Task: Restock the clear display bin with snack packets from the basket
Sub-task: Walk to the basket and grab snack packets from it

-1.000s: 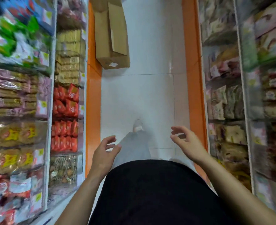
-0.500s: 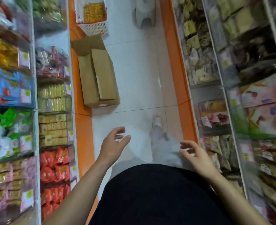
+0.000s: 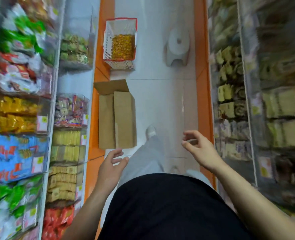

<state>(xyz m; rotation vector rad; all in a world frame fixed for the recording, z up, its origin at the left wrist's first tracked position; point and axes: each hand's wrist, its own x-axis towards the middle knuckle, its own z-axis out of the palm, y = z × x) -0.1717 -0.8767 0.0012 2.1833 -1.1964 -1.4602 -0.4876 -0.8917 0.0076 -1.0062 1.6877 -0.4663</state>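
Note:
A white mesh basket (image 3: 108, 32) with a red rim stands on the aisle floor far ahead, by the left shelf. Yellow-orange snack packets (image 3: 123, 47) fill its bottom. A nearly bare clear display bin (image 3: 77, 18) sits in the left shelving beside the basket. My left hand (image 3: 111, 166) hangs in front of me with loosely spread fingers and holds nothing. My right hand (image 3: 198, 147) is out to the right, fingers loosely curled, also holding nothing. Both hands are well short of the basket.
A cardboard box (image 3: 117, 116) with open flaps lies on the floor between me and the basket, against the left orange base. A white plastic stool (image 3: 177, 47) stands ahead right. Clear bins of snacks line both sides of the narrow aisle.
I have walked forward along the aisle. The cardboard box has come closer, and the basket and stool have come fully into view. Both hands stay loose and hold nothing.

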